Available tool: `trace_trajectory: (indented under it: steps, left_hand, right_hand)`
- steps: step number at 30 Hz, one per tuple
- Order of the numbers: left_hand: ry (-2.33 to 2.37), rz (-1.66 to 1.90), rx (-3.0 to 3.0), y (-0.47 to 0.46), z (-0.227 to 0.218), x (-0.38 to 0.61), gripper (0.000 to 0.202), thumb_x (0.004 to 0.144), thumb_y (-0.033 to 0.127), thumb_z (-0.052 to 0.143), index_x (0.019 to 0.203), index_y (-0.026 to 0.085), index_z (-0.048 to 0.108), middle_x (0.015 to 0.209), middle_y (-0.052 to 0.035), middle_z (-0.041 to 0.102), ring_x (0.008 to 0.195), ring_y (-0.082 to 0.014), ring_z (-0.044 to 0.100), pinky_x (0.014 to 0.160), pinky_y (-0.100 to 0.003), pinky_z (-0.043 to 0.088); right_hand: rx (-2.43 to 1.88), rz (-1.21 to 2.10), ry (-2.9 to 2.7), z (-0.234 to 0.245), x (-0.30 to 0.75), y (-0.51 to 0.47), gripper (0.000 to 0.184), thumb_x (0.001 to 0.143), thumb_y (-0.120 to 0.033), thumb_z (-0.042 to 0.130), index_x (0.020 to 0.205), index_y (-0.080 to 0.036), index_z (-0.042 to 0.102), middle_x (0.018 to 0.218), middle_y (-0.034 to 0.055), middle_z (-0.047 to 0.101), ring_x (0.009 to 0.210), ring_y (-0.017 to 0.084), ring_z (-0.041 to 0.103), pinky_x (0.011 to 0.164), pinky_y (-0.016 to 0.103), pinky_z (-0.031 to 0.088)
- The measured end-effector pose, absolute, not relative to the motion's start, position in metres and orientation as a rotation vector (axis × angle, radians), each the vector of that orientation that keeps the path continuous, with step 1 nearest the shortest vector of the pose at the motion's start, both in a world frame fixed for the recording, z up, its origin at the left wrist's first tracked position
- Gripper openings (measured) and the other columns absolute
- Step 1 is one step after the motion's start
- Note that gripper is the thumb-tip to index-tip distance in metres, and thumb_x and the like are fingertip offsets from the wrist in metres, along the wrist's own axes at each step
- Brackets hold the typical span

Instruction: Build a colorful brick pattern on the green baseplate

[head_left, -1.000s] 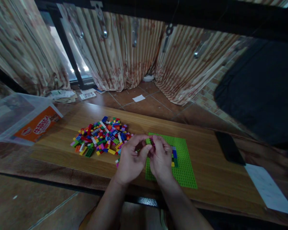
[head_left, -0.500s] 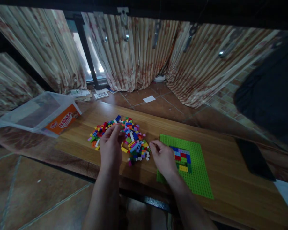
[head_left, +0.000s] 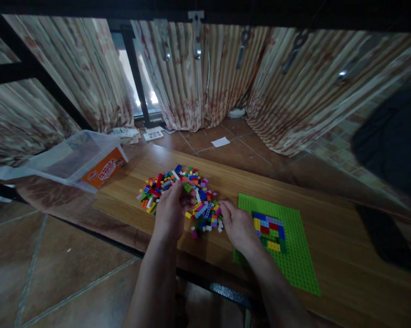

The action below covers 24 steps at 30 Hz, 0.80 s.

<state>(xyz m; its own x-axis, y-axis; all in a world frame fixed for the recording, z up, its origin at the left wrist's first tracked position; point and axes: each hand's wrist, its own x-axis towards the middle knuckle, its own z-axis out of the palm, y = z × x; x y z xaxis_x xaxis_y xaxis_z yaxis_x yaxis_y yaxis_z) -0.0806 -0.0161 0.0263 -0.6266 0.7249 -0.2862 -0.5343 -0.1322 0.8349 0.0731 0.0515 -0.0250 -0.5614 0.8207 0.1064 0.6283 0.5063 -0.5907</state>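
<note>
A heap of small coloured bricks (head_left: 181,193) lies on the wooden table (head_left: 225,182). My left hand (head_left: 171,214) is over the heap with its fingers pinched on a green brick (head_left: 187,187). My right hand (head_left: 239,225) rests at the heap's right edge, fingers curled loosely; what it holds, if anything, is hidden. Just right of that hand lies a green baseplate (head_left: 294,255) carrying a small patch of blue, red, yellow and green bricks (head_left: 269,230).
A clear plastic tub with an orange label (head_left: 85,159) lies tipped at the table's left end. A dark flat object (head_left: 386,237) sits at the far right. Curtains (head_left: 208,77), papers (head_left: 137,133) and tiled floor lie beyond the table.
Both hands have left the baseplate, where they were joined on small bricks. The left hand went into the heap and pinched a green brick; the right hand moved to the heap's edge. The camera swung left.
</note>
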Motion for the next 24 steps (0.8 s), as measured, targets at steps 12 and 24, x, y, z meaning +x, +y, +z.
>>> trace_trajectory:
  steps: [12, 24]
  left_hand:
    - [1.205, 1.517, 0.520, -0.004, 0.020, -0.039, 0.023, 0.078, 0.029, 0.065, 0.094, 0.012, 0.065, 0.080, -0.0048, 0.069, 0.062, -0.0110, 0.064, 0.062, -0.023, 0.052]
    - [1.356, 1.352, 0.831, 0.014, 0.006, 0.000, 0.030, 0.085, 0.036, 0.057, 0.103, 0.013, 0.063, 0.092, -0.0059, 0.069, 0.073, -0.0141, 0.064, 0.066, -0.025, 0.052]
  right_hand:
    - [-0.821, 0.890, -2.004, 0.011, 0.095, 0.049, 0.021, 0.087, -0.025, 0.058, 0.106, -0.023, 0.068, 0.093, 0.0034, 0.066, 0.080, 0.014, 0.062, 0.070, 0.026, 0.049]
    - [-1.097, 1.084, -1.676, 0.014, 0.194, 0.095, 0.018, 0.075, -0.031, 0.073, 0.091, -0.023, 0.073, 0.080, 0.0004, 0.069, 0.068, 0.014, 0.062, 0.065, 0.029, 0.050]
